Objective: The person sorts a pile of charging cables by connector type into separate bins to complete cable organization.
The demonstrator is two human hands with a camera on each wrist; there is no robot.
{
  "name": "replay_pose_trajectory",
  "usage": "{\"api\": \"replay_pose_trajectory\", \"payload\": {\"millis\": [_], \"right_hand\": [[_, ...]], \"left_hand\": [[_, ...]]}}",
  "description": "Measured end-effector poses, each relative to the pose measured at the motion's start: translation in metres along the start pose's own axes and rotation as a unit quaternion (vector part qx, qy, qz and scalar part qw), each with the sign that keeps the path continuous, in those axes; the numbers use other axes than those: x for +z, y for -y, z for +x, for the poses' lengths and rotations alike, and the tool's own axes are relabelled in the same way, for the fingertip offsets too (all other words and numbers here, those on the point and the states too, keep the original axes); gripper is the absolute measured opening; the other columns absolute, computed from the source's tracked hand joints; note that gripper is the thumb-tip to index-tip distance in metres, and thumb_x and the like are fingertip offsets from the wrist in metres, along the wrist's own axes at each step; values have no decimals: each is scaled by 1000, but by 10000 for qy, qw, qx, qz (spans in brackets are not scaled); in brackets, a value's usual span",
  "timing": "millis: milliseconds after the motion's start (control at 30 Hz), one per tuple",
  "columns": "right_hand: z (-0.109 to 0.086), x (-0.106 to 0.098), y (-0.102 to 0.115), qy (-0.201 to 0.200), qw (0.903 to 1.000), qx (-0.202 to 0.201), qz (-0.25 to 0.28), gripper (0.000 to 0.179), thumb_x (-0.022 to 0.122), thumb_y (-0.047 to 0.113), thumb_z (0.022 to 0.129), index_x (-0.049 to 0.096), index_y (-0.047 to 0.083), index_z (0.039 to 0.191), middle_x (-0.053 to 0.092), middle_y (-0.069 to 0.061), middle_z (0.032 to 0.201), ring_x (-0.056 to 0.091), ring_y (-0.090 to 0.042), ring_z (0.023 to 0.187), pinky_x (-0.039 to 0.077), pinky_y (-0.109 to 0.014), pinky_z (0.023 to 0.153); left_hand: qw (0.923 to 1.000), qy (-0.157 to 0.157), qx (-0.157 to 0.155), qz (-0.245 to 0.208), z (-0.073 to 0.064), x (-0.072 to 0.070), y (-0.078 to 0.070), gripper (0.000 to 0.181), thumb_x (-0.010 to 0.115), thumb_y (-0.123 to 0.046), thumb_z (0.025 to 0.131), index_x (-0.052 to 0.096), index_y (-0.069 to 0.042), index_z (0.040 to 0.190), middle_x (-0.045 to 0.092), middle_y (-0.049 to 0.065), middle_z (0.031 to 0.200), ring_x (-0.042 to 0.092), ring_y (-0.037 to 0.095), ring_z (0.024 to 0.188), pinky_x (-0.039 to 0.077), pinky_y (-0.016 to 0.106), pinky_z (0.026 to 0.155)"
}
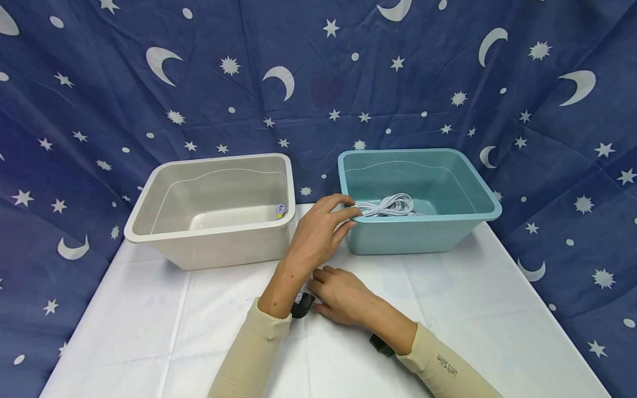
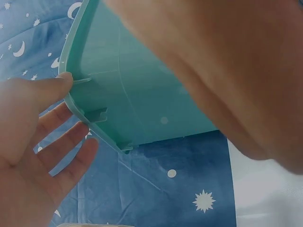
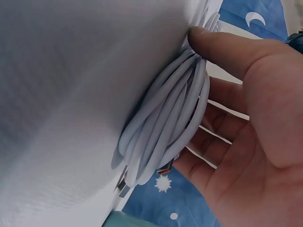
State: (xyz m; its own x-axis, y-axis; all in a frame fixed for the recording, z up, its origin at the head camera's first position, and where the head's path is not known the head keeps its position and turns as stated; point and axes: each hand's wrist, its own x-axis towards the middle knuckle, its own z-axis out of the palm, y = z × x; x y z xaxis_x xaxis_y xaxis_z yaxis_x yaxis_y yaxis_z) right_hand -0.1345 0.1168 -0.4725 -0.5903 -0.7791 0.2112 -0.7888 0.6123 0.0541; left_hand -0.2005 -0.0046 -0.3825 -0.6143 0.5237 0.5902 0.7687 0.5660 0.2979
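My left hand [image 1: 320, 235] is at the near left corner of the teal bin [image 1: 403, 236]. In the left wrist view its thumb lies on the outside of the rim and the other fingers reach behind it, gripping the edge. Low over the white table, my right hand [image 1: 345, 296] holds a coiled white cable [image 3: 165, 118] between thumb and fingers. Metal plug ends [image 3: 124, 190] stick out at one end of the coil. From the head view this coil is mostly hidden under the hands. Another white cable bundle [image 1: 393, 205] lies inside the teal bin.
A beige bin [image 1: 209, 246] stands left of the teal one, with a small bundled cord with a yellow part [image 1: 280, 210] in its right end. Both bins rest on a white cloth [image 1: 224, 326]. A dark blue star-and-moon curtain [image 1: 308, 44] hangs behind and at the sides.
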Motion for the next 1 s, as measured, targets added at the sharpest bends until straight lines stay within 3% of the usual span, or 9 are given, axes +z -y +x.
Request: {"api": "replay_pose_trajectory", "payload": {"millis": [367,533,1000], "right_hand": [[-3,-3,-1,76,9998,159,68,18,74,30,78,65,19,88,59,4,85,60,-16,77,49,-33,59],[-3,-8,-2,287,9992,230,141,18,75,32,78,64,20,85,58,5,82,59,-15,74,48,-33,55],[-9,-37,-15,769,9945,570,425,17,72,18,69,56,21,72,47,8,72,45,-10,59,36,-28,46]], "left_hand": [[10000,-34,27,-2,0,1,0,23,66,-20,98,73,-20,120,60,-1,128,50,17,127,42,32,106],[10000,-11,-5,56,0,1,0,23,66,-21,98,73,-21,120,59,-2,129,50,17,127,43,32,105],[10000,49,-51,67,0,0,-1,24,67,-20,98,73,-23,120,59,-3,130,49,16,127,42,32,104]]}}
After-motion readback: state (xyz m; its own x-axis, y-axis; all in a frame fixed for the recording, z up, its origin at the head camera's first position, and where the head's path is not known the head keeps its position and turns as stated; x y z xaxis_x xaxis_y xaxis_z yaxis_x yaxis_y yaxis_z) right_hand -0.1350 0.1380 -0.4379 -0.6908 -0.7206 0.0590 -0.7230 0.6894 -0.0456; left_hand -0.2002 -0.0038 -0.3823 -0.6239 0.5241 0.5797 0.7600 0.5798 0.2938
